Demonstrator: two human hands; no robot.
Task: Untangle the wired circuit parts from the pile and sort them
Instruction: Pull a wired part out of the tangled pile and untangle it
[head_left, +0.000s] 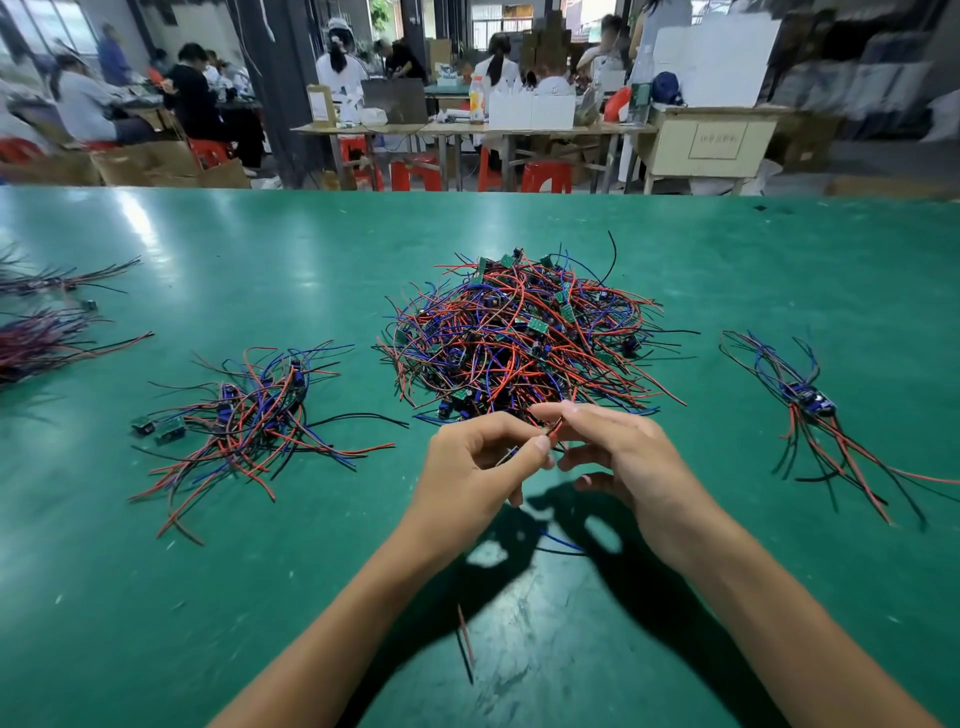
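A big tangled pile (524, 338) of small green circuit boards with red, blue and black wires sits in the middle of the green table (311, 249). Just in front of it, my left hand (478, 467) and my right hand (618, 457) meet above the table. Both pinch the same thin red and black wires (555, 430) between thumb and fingertips. Blue and black wire ends (563, 545) trail below my hands over their shadow. What these wires are attached to is hidden by my fingers.
A loose sorted group (249, 415) lies to the left and a smaller bundle (815, 410) to the right. More bundles (47, 332) lie at the far left edge. A stray red and black wire (465, 642) lies near me. People work at benches behind.
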